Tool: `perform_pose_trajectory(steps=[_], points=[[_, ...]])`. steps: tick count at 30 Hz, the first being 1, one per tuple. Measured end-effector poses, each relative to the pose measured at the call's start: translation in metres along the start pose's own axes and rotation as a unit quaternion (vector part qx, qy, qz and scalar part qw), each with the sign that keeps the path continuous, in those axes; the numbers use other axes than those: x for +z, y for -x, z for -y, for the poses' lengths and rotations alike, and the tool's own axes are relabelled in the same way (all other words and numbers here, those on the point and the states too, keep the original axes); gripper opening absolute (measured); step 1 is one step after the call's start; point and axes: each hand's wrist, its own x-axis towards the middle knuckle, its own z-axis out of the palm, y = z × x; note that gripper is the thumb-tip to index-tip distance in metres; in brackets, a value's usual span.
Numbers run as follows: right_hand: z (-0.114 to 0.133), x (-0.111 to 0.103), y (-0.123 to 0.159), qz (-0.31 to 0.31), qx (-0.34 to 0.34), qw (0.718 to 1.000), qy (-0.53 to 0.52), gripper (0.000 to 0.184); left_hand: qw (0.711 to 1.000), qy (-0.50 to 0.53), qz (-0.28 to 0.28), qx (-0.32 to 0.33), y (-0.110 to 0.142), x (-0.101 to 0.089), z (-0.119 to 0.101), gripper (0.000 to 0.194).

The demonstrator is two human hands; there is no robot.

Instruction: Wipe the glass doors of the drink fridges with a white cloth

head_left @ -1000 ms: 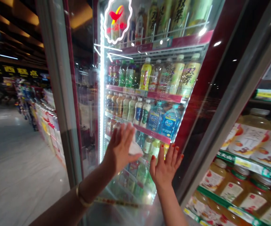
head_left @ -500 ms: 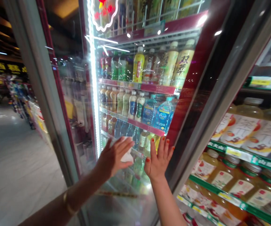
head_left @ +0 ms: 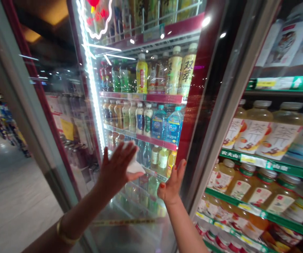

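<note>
Flat under my left hand (head_left: 118, 165) is a white cloth or tissue (head_left: 135, 168), held against the glass door (head_left: 130, 230) of a lit drinks cooler. A corner of the cloth sticks out past the thumb, while the rest is hidden under the palm. A gold bangle (head_left: 65, 232) circles my left wrist. To the right, my right hand (head_left: 173, 181) holds nothing and is turned partly edge-on, its red-nailed fingers extended upward. It is close to the glass; whether it touches, I cannot tell. Behind the door, bottles such as a blue-labelled one (head_left: 174, 126) line the shelves.
The door's metal frame (head_left: 42, 154) slants along the left, and another metal post (head_left: 220, 119) stands at the right. Beyond that post, open shelves (head_left: 296, 172) carry rows of bottled drinks. A grey tiled floor (head_left: 32, 196) stretches away at the left.
The view has shifted to the right. My left hand has moved left with the cloth across the glass. My right hand has turned from palm-forward, fingers spread, to more edge-on.
</note>
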Motion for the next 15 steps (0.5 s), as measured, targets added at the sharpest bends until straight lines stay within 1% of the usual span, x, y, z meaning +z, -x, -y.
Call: perform_pose_trajectory(steps=[1, 2, 3, 4, 5, 6, 7, 8, 9, 10, 11, 12, 13, 15], points=[[0.0, 0.0, 0.001, 0.002, -0.003, 1.0, 0.002, 0.076, 0.999, -0.012, -0.011, -0.04, -0.013, -0.002, 0.009, 0.095], [-0.001, 0.001, 0.001, 0.002, -0.006, 1.0, 0.003, 0.077, 0.997, -0.019, -0.016, -0.073, -0.028, -0.002, 0.013, 0.105], [-0.001, 0.001, 0.002, -0.001, -0.007, 1.0, 0.003, 0.077, 0.996, -0.02, -0.013, -0.086, -0.042, 0.001, 0.011, 0.108], [-0.002, 0.0, 0.002, -0.005, -0.008, 1.0, 0.001, 0.078, 0.997, -0.013, 0.001, -0.072, -0.051, 0.006, 0.003, 0.106], [-0.002, 0.0, 0.002, -0.01, -0.01, 1.0, -0.004, 0.077, 0.999, -0.001, 0.023, -0.032, -0.055, 0.012, -0.008, 0.098], [-0.003, -0.001, 0.003, -0.014, -0.013, 1.0, -0.01, 0.077, 0.998, 0.014, 0.048, 0.026, -0.051, 0.017, -0.021, 0.087], [-0.004, -0.002, 0.003, -0.016, -0.017, 1.0, -0.017, 0.076, 0.994, 0.028, 0.068, 0.086, -0.041, 0.022, -0.032, 0.075], [-0.004, -0.003, 0.002, -0.018, -0.02, 0.999, -0.024, 0.076, 0.986, 0.04, 0.082, 0.138, -0.025, 0.024, -0.041, 0.065], [-0.005, -0.004, 0.002, -0.019, -0.023, 0.999, -0.031, 0.075, 0.981, 0.048, 0.088, 0.165, -0.006, 0.023, -0.045, 0.056], [-0.005, -0.005, 0.001, -0.02, -0.024, 0.999, -0.037, 0.075, 0.979, 0.053, 0.092, 0.173, 0.014, 0.019, -0.044, 0.053], [-0.005, -0.006, -0.001, -0.02, -0.024, 0.999, -0.043, 0.074, 0.981, 0.059, 0.093, 0.161, 0.031, 0.013, -0.04, 0.053], [-0.005, -0.008, -0.004, -0.021, -0.024, 0.998, -0.048, 0.074, 0.984, 0.066, 0.093, 0.135, 0.044, 0.005, -0.034, 0.059], [-0.004, -0.009, -0.007, -0.022, -0.026, 0.998, -0.051, 0.074, 0.988, 0.074, 0.093, 0.101, 0.053, -0.004, -0.027, 0.069], [0.002, -0.013, -0.015, -0.024, -0.026, 0.998, -0.047, 0.077, 0.991, 0.093, 0.087, 0.044, 0.054, -0.017, -0.02, 0.088]])
